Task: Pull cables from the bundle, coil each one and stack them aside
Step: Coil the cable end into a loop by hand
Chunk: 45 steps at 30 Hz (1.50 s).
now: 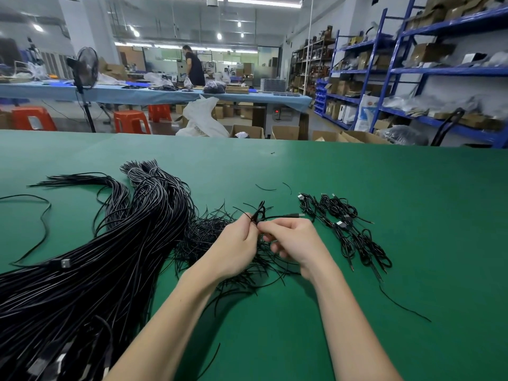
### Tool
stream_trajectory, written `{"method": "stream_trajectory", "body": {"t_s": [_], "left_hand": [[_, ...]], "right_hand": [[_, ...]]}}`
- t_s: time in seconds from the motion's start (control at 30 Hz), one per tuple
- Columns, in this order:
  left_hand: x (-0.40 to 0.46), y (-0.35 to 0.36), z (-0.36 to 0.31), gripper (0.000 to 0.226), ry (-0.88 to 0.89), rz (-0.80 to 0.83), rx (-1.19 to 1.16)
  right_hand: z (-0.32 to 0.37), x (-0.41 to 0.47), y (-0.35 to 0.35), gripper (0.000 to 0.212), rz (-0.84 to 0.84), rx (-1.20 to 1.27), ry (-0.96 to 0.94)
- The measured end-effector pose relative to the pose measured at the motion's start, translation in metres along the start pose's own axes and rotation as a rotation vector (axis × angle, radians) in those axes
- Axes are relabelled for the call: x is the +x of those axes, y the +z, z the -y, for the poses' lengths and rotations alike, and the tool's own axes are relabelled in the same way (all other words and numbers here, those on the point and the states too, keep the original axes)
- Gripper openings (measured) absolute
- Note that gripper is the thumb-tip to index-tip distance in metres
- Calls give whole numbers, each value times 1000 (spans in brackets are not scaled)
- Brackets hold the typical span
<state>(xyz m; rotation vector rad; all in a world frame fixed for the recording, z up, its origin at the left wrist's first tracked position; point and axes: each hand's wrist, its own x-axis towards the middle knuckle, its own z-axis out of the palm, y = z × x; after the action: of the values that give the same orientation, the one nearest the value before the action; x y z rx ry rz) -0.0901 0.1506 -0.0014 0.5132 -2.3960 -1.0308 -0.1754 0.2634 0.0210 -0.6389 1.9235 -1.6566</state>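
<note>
Both hands pinch one thin black coiled cable [259, 214]: left hand [236, 247], right hand [291, 240]; big black cable bundle [115, 243] at 9 o'clock on green bench [412, 215]

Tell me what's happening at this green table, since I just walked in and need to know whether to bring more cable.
A person is coiling a thin black cable: the left hand pinches its small loop while the right hand works the strand beside it. A large bundle of long black cables lies to the left on the green table. Several finished black coils lie to the right. Plenty remains uncoiled.
</note>
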Motion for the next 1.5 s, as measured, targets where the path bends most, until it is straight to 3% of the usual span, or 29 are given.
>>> {"method": "stream_trajectory", "body": {"t_s": [0.27, 0.57, 0.8, 0.93, 1.17, 1.27, 1.5], "left_hand": [[1, 4, 0, 22, -175, 36, -255], [-5, 8, -5, 34, 57, -86, -46], [-4, 8, -2, 21, 3, -210, -132], [-2, 6, -4, 22, -26, -225, -160], [2, 3, -5, 43, -241, -159, -390], [3, 1, -8, 40, -343, -129, -491], [7, -6, -8, 23, -337, 9, -673]], "right_hand": [[-1, -1, 0, 16, -21, -47, -22], [-4, 3, -4, 13, 50, 44, 75], [-10, 6, -2, 18, 164, 113, 168], [-12, 5, -2, 23, 135, 146, 53], [-15, 3, -1, 7, 96, 95, -144], [-16, 3, -6, 4, 105, 57, -175], [-13, 4, -13, 5, 146, -49, -248]]}}
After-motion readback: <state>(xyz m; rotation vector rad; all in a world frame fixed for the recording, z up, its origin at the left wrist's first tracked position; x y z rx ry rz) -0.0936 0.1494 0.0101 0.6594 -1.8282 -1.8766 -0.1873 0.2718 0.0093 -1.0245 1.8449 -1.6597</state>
